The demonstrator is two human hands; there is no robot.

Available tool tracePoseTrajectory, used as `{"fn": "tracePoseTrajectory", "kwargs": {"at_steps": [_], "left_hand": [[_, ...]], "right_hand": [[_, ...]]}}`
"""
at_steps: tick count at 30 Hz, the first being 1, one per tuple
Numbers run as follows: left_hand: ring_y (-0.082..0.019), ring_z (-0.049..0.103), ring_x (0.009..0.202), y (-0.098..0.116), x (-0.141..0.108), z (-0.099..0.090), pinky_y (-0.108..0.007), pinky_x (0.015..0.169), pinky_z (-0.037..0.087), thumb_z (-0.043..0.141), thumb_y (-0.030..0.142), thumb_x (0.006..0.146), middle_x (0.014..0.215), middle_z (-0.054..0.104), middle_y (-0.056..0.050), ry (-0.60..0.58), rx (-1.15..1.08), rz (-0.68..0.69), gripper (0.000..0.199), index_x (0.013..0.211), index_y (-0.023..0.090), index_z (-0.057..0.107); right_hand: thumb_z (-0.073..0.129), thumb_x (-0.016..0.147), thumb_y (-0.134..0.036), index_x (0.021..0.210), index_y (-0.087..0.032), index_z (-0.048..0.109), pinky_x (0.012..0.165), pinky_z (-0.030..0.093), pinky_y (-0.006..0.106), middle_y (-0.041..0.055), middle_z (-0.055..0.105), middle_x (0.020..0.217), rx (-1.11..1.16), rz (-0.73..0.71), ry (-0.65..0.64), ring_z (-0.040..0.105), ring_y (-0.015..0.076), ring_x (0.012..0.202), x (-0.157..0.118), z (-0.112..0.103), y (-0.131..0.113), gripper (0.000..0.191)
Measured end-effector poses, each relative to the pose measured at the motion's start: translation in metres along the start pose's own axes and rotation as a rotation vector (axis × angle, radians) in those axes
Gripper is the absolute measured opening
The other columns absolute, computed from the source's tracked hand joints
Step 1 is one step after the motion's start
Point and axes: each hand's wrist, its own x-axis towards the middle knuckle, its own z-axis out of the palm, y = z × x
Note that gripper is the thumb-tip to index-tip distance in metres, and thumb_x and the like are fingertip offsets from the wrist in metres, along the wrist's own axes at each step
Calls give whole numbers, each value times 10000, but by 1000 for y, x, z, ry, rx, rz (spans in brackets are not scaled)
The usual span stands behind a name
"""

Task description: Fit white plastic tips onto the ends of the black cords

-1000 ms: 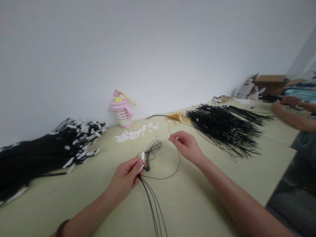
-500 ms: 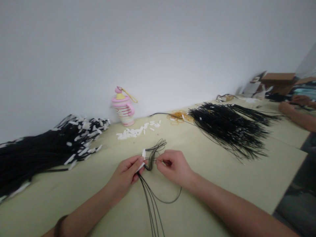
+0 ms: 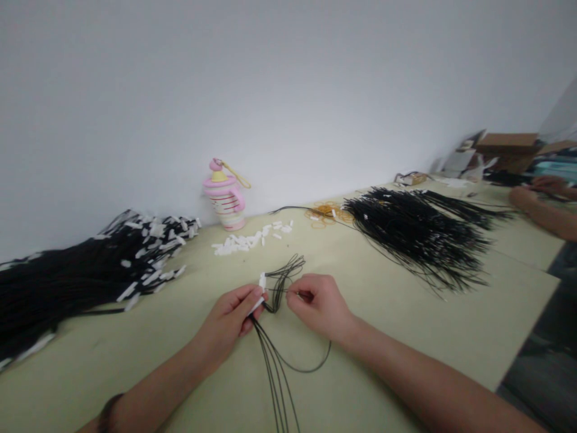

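The left hand grips a white plastic tag and a loop of thin black cords, its fingers clenched around them, while the cord ends trail down across the pale green surface. The right hand sits just beside it, fingers pinched closed on a strand. Beyond lie a tagged black cord heap, loose white tags, a pink-and-white bottle, orange rubber bands, another black cord bundle, and a co-worker's hands.
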Motion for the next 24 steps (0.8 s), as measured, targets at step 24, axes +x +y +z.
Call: {"fn": "tracePoseTrajectory", "kwargs": {"at_steps": [24], "left_hand": [[-42,293,439,-2,2,0,-138,391,207,570,465,779,548,412,61,8,42,26,322,751,144,592]], "right_hand": [[496,696,-101,527,-137,539,506,258,172,-45,441,501,20,-2,-1,394,57,502,0,3,2,178]]}}
